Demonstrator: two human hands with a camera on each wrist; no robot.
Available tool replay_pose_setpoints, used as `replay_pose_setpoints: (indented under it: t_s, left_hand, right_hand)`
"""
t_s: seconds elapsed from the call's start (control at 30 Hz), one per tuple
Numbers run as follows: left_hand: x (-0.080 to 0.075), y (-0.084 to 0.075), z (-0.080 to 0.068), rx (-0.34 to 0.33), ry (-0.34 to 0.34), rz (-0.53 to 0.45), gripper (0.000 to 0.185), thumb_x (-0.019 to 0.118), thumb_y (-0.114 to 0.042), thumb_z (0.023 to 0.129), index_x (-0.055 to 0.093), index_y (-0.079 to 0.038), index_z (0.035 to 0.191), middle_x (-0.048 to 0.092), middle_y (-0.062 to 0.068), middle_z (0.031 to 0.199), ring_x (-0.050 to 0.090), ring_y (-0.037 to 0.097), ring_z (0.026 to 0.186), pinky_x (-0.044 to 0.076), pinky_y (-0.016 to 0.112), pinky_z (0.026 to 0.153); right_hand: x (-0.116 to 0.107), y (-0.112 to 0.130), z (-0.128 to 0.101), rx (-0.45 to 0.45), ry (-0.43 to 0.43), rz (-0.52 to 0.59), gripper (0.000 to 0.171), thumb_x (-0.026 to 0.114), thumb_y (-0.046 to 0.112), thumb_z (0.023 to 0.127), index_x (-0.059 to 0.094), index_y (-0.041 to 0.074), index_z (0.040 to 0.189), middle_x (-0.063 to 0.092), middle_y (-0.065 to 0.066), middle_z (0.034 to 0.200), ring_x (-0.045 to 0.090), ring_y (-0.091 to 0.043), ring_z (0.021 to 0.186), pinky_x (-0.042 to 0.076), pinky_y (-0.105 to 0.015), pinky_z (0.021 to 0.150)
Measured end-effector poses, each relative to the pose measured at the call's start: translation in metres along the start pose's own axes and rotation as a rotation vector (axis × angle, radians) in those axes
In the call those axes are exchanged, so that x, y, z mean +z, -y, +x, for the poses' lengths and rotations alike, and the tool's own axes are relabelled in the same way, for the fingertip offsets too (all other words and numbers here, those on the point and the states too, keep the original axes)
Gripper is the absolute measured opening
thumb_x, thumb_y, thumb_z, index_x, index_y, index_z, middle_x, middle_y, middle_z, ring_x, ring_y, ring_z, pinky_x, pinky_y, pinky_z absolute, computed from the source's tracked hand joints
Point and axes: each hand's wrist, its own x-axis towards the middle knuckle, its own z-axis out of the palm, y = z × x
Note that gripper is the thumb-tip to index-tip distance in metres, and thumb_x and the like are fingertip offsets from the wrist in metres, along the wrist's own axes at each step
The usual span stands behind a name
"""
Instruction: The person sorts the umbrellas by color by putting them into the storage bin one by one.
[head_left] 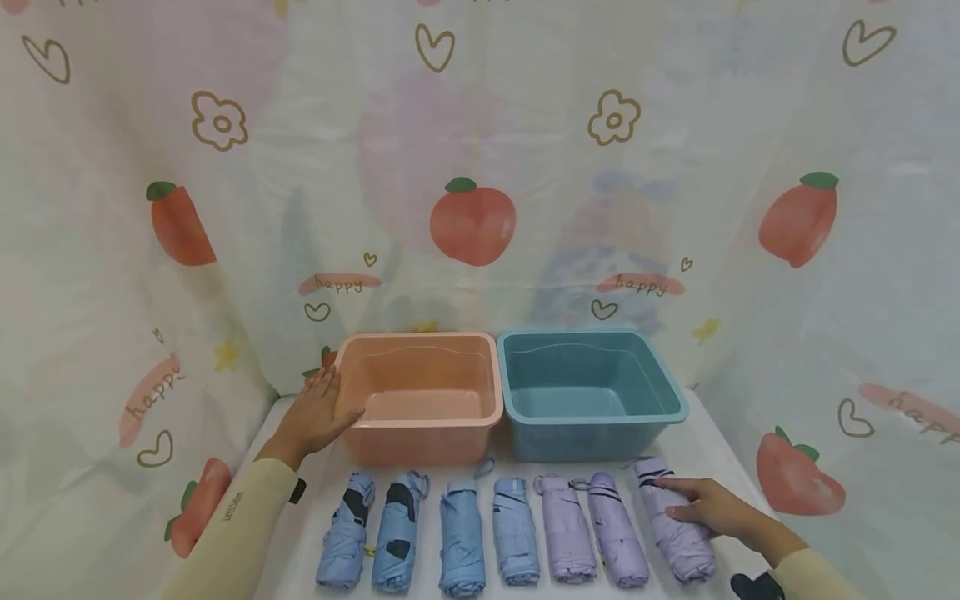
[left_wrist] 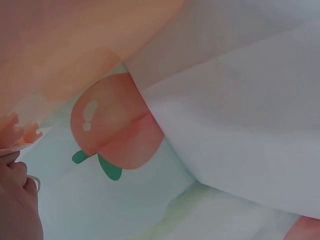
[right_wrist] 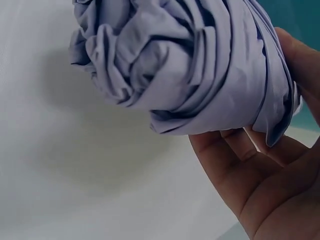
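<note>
My right hand [head_left: 708, 507] grips the rightmost folded umbrella [head_left: 678, 533], a lavender one, with the thumb on one side and the fingers curled beneath it. In the right wrist view, the gathered end of this umbrella [right_wrist: 165, 65] faces the camera, above the palm. My left hand [head_left: 315, 417] rests against the left side of the orange basin [head_left: 420, 446], fingers stretched along its outer wall and thumb over the front rim corner. Only part of the left hand [left_wrist: 20, 200] shows at the edge of the left wrist view.
A teal basin [head_left: 592, 442] stands right beside the orange one. In front, several folded umbrellas lie in a row: blue ones on the left, such as one with black patches [head_left: 397, 533], then lavender ones [head_left: 567, 529]. A fruit-printed curtain [head_left: 480, 125] surrounds the white table [head_left: 292, 542].
</note>
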Motion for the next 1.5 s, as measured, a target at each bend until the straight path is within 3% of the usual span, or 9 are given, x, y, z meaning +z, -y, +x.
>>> replay_pose_setpoints:
  t_s: [0.3,0.53,0.73,0.87,1.03,1.27,1.4,1.5]
  left_hand:
    - [0.005,0.006,0.003,-0.015,-0.024,0.007,0.097,0.041,-0.064,0.094,0.019,0.014,0.148,0.016,0.028,0.156,0.013,0.044,0.143,0.014,0.056,0.113]
    - [0.004,0.005,0.011,-0.004,-0.032,-0.005,0.096,0.044,-0.061,0.094,0.02,0.016,0.147,0.016,0.03,0.155,0.013,0.046,0.143,0.012,0.058,0.113]
    - [0.014,0.004,0.014,-0.004,-0.008,-0.003,0.097,0.041,-0.064,0.094,0.018,0.013,0.148,0.015,0.027,0.156,0.012,0.044,0.143,0.013,0.057,0.113]
    - [0.01,0.01,0.006,-0.014,-0.021,-0.002,0.095,0.043,-0.061,0.095,0.02,0.015,0.147,0.017,0.029,0.155,0.014,0.045,0.143,0.014,0.057,0.113]
    - [-0.006,0.025,-0.004,-0.052,-0.039,-0.003,0.095,0.045,-0.059,0.095,0.02,0.017,0.146,0.017,0.032,0.154,0.014,0.047,0.142,0.015,0.06,0.111]
    - [-0.003,0.029,0.001,-0.037,-0.058,-0.021,0.094,0.047,-0.057,0.094,0.021,0.017,0.146,0.018,0.031,0.154,0.015,0.046,0.142,0.015,0.058,0.112]
    - [0.0,0.025,0.008,-0.013,-0.074,-0.03,0.093,0.048,-0.056,0.095,0.022,0.017,0.145,0.019,0.032,0.154,0.017,0.047,0.141,0.016,0.058,0.112]
    - [0.001,0.023,0.011,-0.015,-0.067,-0.023,0.093,0.046,-0.057,0.095,0.021,0.016,0.147,0.018,0.03,0.155,0.015,0.045,0.142,0.015,0.057,0.113]
  right_hand:
    - [-0.033,0.052,-0.011,-0.22,0.116,-0.119,0.058,0.07,0.017,0.089,0.049,-0.006,0.138,0.05,-0.03,0.126,0.051,-0.025,0.087,0.052,-0.034,0.061]
    - [-0.055,0.084,-0.01,-0.303,0.144,-0.123,0.056,0.067,0.015,0.092,0.046,-0.007,0.139,0.057,-0.016,0.105,0.057,-0.019,0.079,0.054,-0.034,0.061]
    - [-0.075,0.12,-0.001,-0.293,0.158,-0.196,0.057,0.068,0.016,0.091,0.047,-0.005,0.14,0.057,-0.023,0.113,0.06,-0.027,0.087,0.054,-0.037,0.064]
    - [-0.078,0.151,0.023,-0.304,0.113,-0.288,0.055,0.07,0.018,0.09,0.052,0.002,0.14,0.055,-0.029,0.123,0.06,-0.032,0.097,0.053,-0.036,0.069]
    - [-0.073,0.188,0.073,-0.338,0.084,-0.358,0.05,0.07,0.016,0.09,0.057,0.008,0.138,0.051,-0.029,0.134,0.059,-0.033,0.103,0.053,-0.036,0.072]
    - [-0.085,0.207,0.126,-0.324,0.059,-0.459,0.05,0.068,0.014,0.092,0.055,0.01,0.14,0.045,-0.028,0.141,0.049,-0.042,0.122,0.052,-0.039,0.08]
    - [-0.091,0.208,0.146,-0.306,0.054,-0.48,0.049,0.067,0.012,0.092,0.054,0.007,0.139,0.045,-0.03,0.14,0.059,-0.032,0.097,0.05,-0.034,0.067]
    - [-0.091,0.208,0.158,-0.318,0.05,-0.495,0.046,0.068,0.01,0.091,0.057,0.004,0.136,0.052,-0.03,0.133,0.053,-0.02,0.073,0.045,-0.032,0.059]
